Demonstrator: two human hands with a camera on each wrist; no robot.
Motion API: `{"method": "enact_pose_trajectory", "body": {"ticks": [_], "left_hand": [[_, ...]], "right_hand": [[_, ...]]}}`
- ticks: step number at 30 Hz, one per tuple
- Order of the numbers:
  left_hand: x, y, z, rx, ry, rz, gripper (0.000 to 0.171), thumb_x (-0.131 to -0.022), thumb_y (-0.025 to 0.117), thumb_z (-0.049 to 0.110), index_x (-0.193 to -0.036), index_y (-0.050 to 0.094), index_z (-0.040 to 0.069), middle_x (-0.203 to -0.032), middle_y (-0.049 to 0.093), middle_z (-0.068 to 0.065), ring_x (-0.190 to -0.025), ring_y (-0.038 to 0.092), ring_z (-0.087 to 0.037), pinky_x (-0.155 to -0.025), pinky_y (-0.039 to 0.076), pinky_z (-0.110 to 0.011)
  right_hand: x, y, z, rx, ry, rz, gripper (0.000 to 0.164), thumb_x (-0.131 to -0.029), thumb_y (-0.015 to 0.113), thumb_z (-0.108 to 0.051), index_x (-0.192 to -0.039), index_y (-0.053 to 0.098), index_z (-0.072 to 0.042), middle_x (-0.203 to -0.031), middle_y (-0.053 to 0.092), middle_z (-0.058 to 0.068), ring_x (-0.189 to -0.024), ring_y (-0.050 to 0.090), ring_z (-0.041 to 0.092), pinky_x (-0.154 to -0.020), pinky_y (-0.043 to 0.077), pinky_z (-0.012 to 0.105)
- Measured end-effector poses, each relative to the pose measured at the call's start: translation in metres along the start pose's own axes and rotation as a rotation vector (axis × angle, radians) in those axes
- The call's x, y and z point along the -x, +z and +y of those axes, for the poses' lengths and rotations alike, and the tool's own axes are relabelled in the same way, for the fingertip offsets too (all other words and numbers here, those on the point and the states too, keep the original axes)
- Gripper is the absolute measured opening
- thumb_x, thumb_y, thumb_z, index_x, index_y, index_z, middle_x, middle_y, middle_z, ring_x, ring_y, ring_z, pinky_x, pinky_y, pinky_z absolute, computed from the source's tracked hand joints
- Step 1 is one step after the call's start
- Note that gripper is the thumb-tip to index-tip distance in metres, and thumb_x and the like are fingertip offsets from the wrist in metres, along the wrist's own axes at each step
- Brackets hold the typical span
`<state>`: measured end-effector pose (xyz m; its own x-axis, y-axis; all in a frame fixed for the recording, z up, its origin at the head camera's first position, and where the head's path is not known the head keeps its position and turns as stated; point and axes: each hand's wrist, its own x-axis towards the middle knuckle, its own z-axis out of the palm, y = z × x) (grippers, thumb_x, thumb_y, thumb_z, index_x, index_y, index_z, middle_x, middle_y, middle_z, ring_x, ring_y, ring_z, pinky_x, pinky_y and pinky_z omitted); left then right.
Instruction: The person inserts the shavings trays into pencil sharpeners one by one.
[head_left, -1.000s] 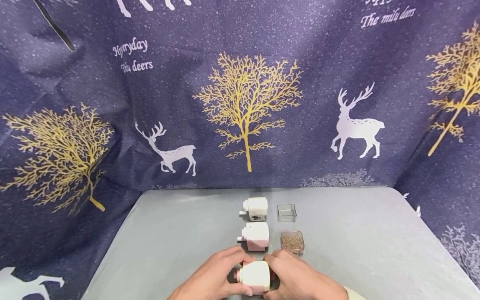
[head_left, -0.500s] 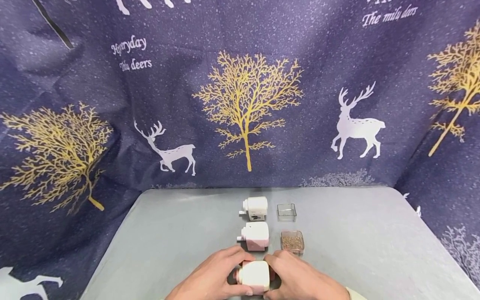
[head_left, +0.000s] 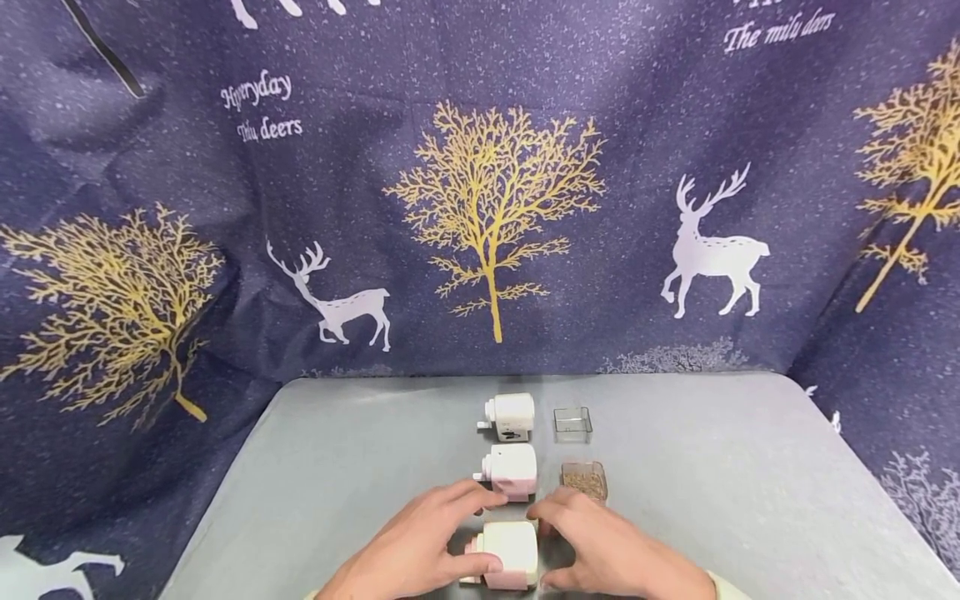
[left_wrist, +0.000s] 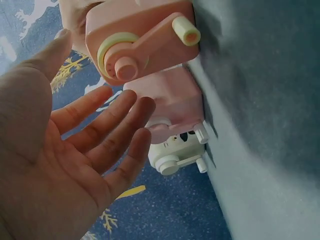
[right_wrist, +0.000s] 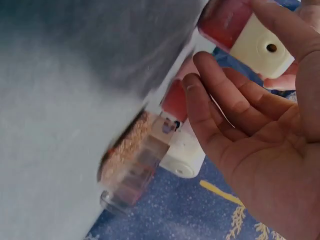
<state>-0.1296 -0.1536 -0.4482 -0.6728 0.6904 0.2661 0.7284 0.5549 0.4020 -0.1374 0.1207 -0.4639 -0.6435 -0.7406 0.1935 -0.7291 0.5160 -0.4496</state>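
A crank pencil sharpener (head_left: 512,550), cream on top and pink below, stands nearest to me on the table between both hands. My left hand (head_left: 423,537) is at its crank side, fingers spread and loosely bent, the thumb overlapping its near edge in the head view. In the left wrist view its pink crank (left_wrist: 155,42) has a cream-tipped handle, and that palm holds nothing. My right hand (head_left: 603,546) curves loosely beside the opposite side, its palm bare in the right wrist view. There the sharpener's cream face shows a dark round pencil hole (right_wrist: 271,48).
Behind stand a white-and-pink sharpener (head_left: 513,471) and a white sharpener (head_left: 514,417), in line, cranks to the left. Right of them lie a clear drawer (head_left: 583,467) with pencil shavings and another clear drawer (head_left: 573,427). A dark blue printed cloth (head_left: 345,208) hangs behind the table.
Both hands gripped the nearest sharpener before; now their fingers have loosened and moved apart from its sides. The sharpener stays in nearly the same place. The other things have not moved.
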Motion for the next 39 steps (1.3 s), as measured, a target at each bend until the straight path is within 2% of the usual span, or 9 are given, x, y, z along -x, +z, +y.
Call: {"method": "enact_pose_trajectory", "body": {"ticks": [4, 10, 14, 24, 32, 39], "left_hand": [[-0.001, -0.004, -0.001, -0.03, 0.006, 0.02, 0.059, -0.087, 0.061, 0.059, -0.138, 0.052, 0.03, -0.125, 0.053, 0.017, -0.106, 0.057, -0.005, -0.085, 0.052, -0.034], [-0.004, -0.008, -0.004, -0.02, 0.033, 0.064, 0.053, -0.089, 0.063, 0.053, -0.136, 0.053, 0.03, -0.121, 0.054, 0.018, -0.101, 0.056, -0.002, -0.081, 0.052, -0.03], [-0.005, -0.011, -0.007, -0.007, 0.025, 0.075, 0.052, -0.089, 0.065, 0.051, -0.134, 0.055, 0.028, -0.12, 0.055, 0.019, -0.101, 0.056, -0.003, -0.081, 0.052, -0.031], [-0.009, -0.012, -0.014, -0.002, -0.045, 0.105, 0.047, -0.088, 0.066, 0.051, -0.127, 0.06, 0.025, -0.116, 0.056, 0.02, -0.099, 0.056, -0.002, -0.078, 0.053, -0.031], [-0.014, -0.01, -0.019, -0.026, -0.09, 0.137, 0.057, -0.083, 0.068, 0.057, -0.13, 0.059, 0.025, -0.117, 0.059, 0.014, -0.101, 0.057, -0.005, -0.082, 0.053, -0.034], [-0.021, -0.008, -0.025, -0.041, -0.102, 0.164, 0.055, -0.084, 0.068, 0.056, -0.128, 0.06, 0.024, -0.121, 0.055, 0.015, -0.107, 0.056, -0.007, -0.085, 0.053, -0.036]], "right_hand": [[0.002, -0.005, 0.002, 0.051, -0.004, 0.027, 0.056, -0.072, 0.083, -0.041, -0.117, 0.065, -0.012, -0.098, 0.059, -0.012, -0.093, 0.055, 0.008, -0.078, 0.052, 0.029], [0.005, -0.01, 0.005, 0.112, 0.002, 0.083, 0.057, -0.073, 0.081, -0.043, -0.117, 0.064, -0.01, -0.104, 0.06, -0.007, -0.098, 0.055, 0.011, -0.085, 0.053, 0.036], [0.006, -0.013, 0.01, 0.131, 0.014, 0.118, 0.056, -0.072, 0.082, -0.042, -0.115, 0.065, -0.01, -0.105, 0.06, -0.005, -0.101, 0.055, 0.013, -0.088, 0.052, 0.038], [0.008, -0.026, 0.023, 0.153, 0.036, 0.201, 0.059, -0.068, 0.084, -0.041, -0.115, 0.066, -0.01, -0.11, 0.061, -0.006, -0.105, 0.053, 0.01, -0.09, 0.051, 0.034], [0.007, -0.035, 0.029, 0.202, 0.069, 0.215, 0.062, -0.069, 0.083, -0.042, -0.117, 0.066, -0.007, -0.114, 0.061, -0.001, -0.108, 0.053, 0.013, -0.094, 0.05, 0.036], [0.01, -0.04, 0.037, 0.221, 0.107, 0.234, 0.065, -0.068, 0.083, -0.043, -0.119, 0.065, -0.006, -0.119, 0.061, 0.004, -0.112, 0.054, 0.019, -0.096, 0.048, 0.041]]}}
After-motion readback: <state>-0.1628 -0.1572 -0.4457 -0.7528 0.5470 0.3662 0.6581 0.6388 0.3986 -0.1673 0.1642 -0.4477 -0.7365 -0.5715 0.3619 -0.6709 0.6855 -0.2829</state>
